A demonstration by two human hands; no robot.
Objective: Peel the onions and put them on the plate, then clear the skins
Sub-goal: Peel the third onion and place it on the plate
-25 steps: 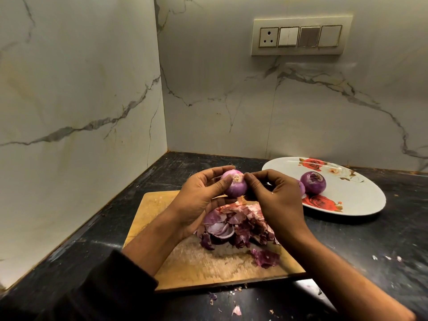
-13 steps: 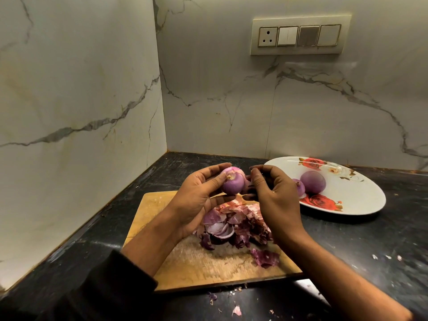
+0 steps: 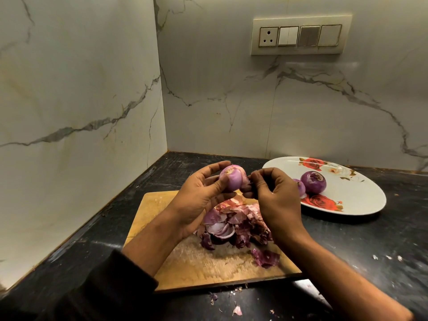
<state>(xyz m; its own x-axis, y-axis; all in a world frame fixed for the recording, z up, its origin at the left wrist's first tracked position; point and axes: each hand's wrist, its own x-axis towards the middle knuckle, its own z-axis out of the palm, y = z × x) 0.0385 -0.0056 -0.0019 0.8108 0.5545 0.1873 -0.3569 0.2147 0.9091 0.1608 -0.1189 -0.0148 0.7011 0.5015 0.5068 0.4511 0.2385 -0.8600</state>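
My left hand (image 3: 199,198) grips a small purple onion (image 3: 232,178) above the wooden cutting board (image 3: 159,205). My right hand (image 3: 275,200) is right beside it, its fingertips pinching at the onion's right side; what they pinch is too small to make out. A heap of purple and pink onion skins (image 3: 236,225) lies on the board under both hands. To the right, a white plate with red roses (image 3: 361,200) holds two peeled onions, a larger one (image 3: 313,179) and a smaller one (image 3: 298,185) partly hidden by my right hand.
A loose piece of skin (image 3: 266,258) lies at the board's front right. Small skin scraps (image 3: 236,310) dot the black counter (image 3: 370,242) in front of the board and at the right. Marble walls close the corner at the left and back, with a switch panel (image 3: 301,35).
The onion has turned in my left hand, so its cut end now faces left. My right fingers have shifted along its right side. Plate and skins have not moved.
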